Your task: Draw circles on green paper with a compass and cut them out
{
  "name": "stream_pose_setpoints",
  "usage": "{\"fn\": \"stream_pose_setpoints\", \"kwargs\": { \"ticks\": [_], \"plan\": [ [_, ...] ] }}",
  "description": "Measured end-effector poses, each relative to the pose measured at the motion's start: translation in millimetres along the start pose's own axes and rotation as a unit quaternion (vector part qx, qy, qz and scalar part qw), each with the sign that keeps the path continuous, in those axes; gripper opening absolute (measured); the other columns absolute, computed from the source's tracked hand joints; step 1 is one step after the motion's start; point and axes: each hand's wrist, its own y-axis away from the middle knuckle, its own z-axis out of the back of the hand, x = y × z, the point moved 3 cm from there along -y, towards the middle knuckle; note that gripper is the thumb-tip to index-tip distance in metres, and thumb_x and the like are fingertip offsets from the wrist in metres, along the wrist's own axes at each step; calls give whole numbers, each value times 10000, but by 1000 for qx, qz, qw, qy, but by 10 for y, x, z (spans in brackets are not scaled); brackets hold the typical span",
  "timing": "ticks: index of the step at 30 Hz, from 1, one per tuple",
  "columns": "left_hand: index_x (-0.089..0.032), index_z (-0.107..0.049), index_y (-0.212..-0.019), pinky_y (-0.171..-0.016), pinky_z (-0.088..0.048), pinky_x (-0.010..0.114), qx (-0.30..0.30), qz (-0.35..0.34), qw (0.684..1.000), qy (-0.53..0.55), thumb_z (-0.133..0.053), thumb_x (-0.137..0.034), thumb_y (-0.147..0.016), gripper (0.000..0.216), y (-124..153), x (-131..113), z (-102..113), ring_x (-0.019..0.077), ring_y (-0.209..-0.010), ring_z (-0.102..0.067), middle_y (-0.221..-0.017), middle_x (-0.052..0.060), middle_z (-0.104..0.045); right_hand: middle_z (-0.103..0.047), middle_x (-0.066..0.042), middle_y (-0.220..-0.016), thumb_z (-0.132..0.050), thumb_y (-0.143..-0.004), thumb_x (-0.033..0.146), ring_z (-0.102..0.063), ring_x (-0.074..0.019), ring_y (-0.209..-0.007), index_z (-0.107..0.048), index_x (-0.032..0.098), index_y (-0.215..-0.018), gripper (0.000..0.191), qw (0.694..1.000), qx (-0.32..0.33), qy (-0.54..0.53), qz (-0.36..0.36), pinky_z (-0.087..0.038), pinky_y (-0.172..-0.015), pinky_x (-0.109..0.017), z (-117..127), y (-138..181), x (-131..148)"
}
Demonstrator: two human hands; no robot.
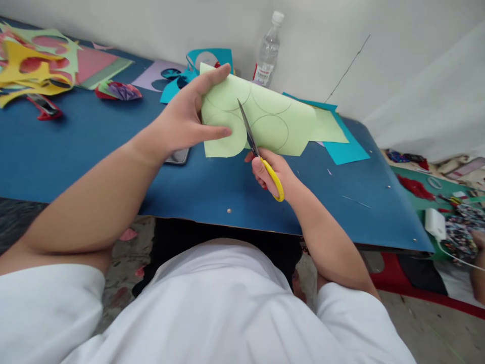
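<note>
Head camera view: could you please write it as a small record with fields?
Left hand: holds pale green flat paper sheet, thumb in front
Right hand: holds yellow-handled pointed metal scissors
Sheet: marked with drawn circular lines; scissors cross its lower edge
Surface: flat blue tabletop under both hands
Behind sheet: white-capped clear cylindrical plastic bottle
Far left: yellow flat paper scraps with rounded holes

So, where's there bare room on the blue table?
The blue tabletop between the yellow cut paper and left forearm; also its strip below the green paper, left of the right forearm. Crowded: back left corner, around the pink paper.
</note>
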Motion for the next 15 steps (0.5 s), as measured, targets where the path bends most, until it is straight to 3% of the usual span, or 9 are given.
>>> {"fn": "stream_pose_setpoints", "kwargs": {
  "ticks": [6, 15],
  "plan": [
    [-462, -432, -2028, -1502, -488, 863, -9, 16, 1000, 2, -1088, -657, -920, 1303, -15, 32, 3, 571, -1902, -397, -1956, -2, -635, -568, -12, -880, -581, -968, 1224, -547, -211, -811, -633, 282, -1053, 947, 1000, -4, -7, -2, -444, -650, -344, -1, -16, -7],
    [-417, -527, -1975, -1448, -584, 814, -13, 51, 998, 24, -1106, -768, -912, 1261, 45, -87, -35, 563, -1834, -533, -1840, 57, -753, -568, 5, -874, -659, -971, 1189, -518, -181, -722, -701, 262, -1137, 942, 998, 6, -63, -18, -419, -585, -328, -31, 18, -106]
  ]
}}
